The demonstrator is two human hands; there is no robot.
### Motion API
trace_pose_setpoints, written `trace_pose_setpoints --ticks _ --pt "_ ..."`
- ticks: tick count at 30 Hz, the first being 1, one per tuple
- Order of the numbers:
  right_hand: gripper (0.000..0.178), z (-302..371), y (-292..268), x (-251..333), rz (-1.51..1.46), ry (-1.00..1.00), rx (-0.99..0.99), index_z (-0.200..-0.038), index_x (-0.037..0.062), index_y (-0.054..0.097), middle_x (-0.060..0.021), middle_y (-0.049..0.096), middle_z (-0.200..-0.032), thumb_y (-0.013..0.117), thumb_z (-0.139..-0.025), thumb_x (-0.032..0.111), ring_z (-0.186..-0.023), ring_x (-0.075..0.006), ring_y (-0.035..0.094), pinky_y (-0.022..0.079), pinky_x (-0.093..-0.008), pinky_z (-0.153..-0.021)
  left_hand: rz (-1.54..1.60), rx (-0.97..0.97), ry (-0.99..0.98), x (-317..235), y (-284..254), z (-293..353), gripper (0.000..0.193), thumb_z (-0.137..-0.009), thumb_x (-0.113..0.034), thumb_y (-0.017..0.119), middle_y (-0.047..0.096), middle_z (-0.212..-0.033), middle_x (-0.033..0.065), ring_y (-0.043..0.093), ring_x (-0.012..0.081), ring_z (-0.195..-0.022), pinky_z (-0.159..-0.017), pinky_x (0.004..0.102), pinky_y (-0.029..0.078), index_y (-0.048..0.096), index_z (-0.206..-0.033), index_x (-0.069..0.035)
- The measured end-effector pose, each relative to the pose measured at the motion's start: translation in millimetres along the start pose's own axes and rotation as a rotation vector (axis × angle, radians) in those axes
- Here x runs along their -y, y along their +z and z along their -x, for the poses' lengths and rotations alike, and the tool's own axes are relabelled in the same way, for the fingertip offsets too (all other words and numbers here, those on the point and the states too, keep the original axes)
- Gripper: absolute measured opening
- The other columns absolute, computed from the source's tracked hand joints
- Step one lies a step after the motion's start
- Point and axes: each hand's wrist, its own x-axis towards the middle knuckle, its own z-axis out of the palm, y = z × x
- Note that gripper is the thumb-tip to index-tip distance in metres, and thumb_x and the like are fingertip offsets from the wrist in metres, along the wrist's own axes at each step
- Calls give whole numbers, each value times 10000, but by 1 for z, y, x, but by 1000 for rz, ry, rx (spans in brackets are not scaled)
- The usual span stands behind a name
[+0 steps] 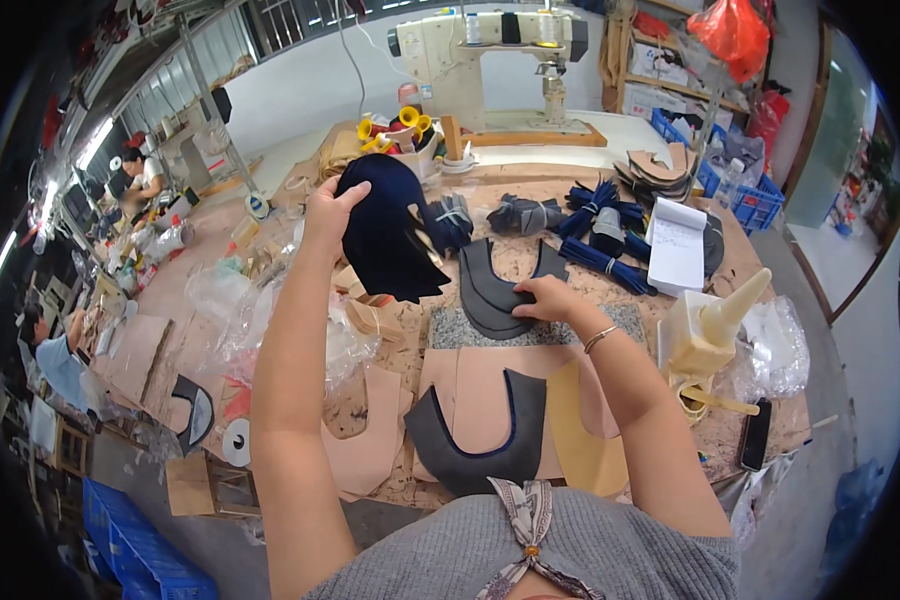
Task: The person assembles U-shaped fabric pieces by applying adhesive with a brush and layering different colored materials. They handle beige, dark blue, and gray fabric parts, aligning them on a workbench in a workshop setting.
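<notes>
Raised at the left, my left hand [332, 215] is closed on a dark navy cut piece [385, 225] with a curved top and a notched lower edge. Thumb on its face, fingers hidden behind. My right hand [550, 299] pinches the edge of overlapping dark grey U-shaped pieces [490, 305], which lie partly on a speckled stone slab [610, 322]. Closer to me, a grey U-shaped piece with a navy inner edge [480, 462] rests on pale pink sheets [450, 375]. Beside it is a yellowish curved piece [582, 440].
Bundles of navy strips [610, 262] and a notepad [677, 245] lie beyond my right hand. To the right stand a cream glue bottle [697, 340] and a phone [756, 435]. A sewing machine [490, 80] stands at the back. Crumpled clear plastic [235, 300] and co-workers [55, 345] are at the left.
</notes>
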Motion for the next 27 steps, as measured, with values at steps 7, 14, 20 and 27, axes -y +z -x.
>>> trace_pose_setpoints --ticks 7,14,20,27 --pt "336 -13 -27 6 -196 70 -353 -1065 48 655 -214 671 -927 608 -888 329 -853 -371 652 511 -420 -762 86 14 -62 22 -8 -1 238 -831 -48 678 685 -937 93 672 164 -782 -701 287 555 622 -1053 20" --pt "801 0 -32 18 -97 -164 155 -1284 88 552 -184 624 -1191 836 -619 434 -1084 -362 596 467 -398 -938 63 34 -76 32 -4 -2 264 -834 -66 682 685 -956 88 669 157 -823 -745 278 542 619 -1074 21" --pt "760 15 -8 6 -116 -146 95 -1242 53 574 -180 630 -1174 836 -620 403 -1097 -345 589 463 -383 -947 72 81 -116 44 -5 -6 281 -829 -69 689 683 -970 90 666 161 -838 -757 278 538 610 -1082 24" --pt "503 0 -17 5 -399 203 47 -1142 -18 612 -182 659 -1106 632 -876 409 -1047 -323 616 464 -352 -904 40 66 -117 45 0 2 285 -829 -71 692 683 -976 95 665 159 -836 -758 275 536 606 -1084 24"
